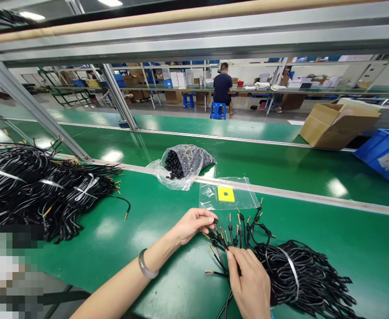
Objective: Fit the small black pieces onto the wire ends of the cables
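Note:
My left hand (196, 225) is closed in a pinch on a small black cap-like part (215, 221), just above the bare wire ends. With thumb and fingers together, my right hand (250, 280) grips a black cable near its stripped end. Around both hands several cable ends (239, 228) fan out, showing orange, yellow and red wires; some carry small black parts. The cables belong to a black bundle (309, 274) tied with a white band, to the right of my right hand. A clear bag of small black parts (189, 164) lies open farther back.
A larger bundle of black cables (37, 186) lies on the left. Behind my hands is a clear bag (241, 192) with a yellow square piece (226, 194). A cardboard box (335, 124) and a blue bin (387, 155) stand at right. A metal frame post (41, 102) rises at left.

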`<state>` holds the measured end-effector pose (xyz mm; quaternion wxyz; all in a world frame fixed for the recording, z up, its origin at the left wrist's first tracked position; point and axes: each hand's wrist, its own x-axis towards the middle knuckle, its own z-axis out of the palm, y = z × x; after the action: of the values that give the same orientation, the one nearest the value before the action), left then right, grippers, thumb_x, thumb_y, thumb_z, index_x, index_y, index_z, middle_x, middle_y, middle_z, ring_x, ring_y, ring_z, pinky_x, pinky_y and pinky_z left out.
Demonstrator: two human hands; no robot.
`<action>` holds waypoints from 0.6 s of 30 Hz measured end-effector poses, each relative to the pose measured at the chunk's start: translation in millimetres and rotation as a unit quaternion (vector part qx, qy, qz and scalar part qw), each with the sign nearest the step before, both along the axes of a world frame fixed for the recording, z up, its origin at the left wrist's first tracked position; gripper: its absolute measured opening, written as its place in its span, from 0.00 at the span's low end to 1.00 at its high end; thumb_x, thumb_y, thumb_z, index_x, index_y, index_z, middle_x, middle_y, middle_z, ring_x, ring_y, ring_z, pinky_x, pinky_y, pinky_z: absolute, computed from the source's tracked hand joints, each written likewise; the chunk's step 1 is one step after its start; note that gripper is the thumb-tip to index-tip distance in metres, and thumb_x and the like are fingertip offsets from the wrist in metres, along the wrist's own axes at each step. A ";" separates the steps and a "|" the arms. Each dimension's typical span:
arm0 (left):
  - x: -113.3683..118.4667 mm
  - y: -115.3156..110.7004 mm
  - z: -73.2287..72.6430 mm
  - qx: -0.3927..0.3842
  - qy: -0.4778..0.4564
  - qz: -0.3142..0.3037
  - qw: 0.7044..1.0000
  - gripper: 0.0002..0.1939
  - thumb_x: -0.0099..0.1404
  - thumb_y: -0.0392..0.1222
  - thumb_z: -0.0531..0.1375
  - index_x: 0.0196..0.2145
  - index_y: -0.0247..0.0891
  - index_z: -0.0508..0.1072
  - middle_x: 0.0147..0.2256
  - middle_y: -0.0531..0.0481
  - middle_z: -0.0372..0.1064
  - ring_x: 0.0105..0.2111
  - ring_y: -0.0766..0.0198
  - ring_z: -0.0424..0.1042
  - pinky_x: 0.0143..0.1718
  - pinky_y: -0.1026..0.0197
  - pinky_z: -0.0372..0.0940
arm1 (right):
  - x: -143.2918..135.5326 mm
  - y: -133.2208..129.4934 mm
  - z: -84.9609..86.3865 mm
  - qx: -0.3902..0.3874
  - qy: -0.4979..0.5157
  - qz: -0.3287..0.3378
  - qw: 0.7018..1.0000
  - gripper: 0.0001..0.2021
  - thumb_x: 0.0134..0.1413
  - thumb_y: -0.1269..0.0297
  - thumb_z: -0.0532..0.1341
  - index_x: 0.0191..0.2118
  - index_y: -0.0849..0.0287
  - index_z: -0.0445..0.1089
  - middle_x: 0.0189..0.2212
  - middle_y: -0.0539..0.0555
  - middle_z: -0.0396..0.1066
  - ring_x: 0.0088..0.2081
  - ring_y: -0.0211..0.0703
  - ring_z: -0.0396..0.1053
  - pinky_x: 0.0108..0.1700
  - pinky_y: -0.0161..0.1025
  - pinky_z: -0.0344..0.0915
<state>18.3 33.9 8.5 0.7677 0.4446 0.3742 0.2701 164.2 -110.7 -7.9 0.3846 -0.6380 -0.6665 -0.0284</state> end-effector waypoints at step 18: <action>-13.9 -17.9 -3.4 -0.006 -0.024 -0.005 1.000 0.18 0.43 0.44 0.73 0.31 0.29 0.79 0.25 0.48 0.74 0.20 0.73 0.68 0.22 0.71 0.64 | 3.8 -5.4 11.2 -0.086 0.009 0.054 0.995 0.13 0.63 0.65 0.50 0.29 0.55 0.65 0.22 0.49 0.64 0.27 0.40 0.59 0.31 0.38 0.50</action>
<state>4.4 15.9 5.0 0.7807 0.4349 0.3548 0.2746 168.0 -116.1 3.2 0.3356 -0.6321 -0.6962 0.0559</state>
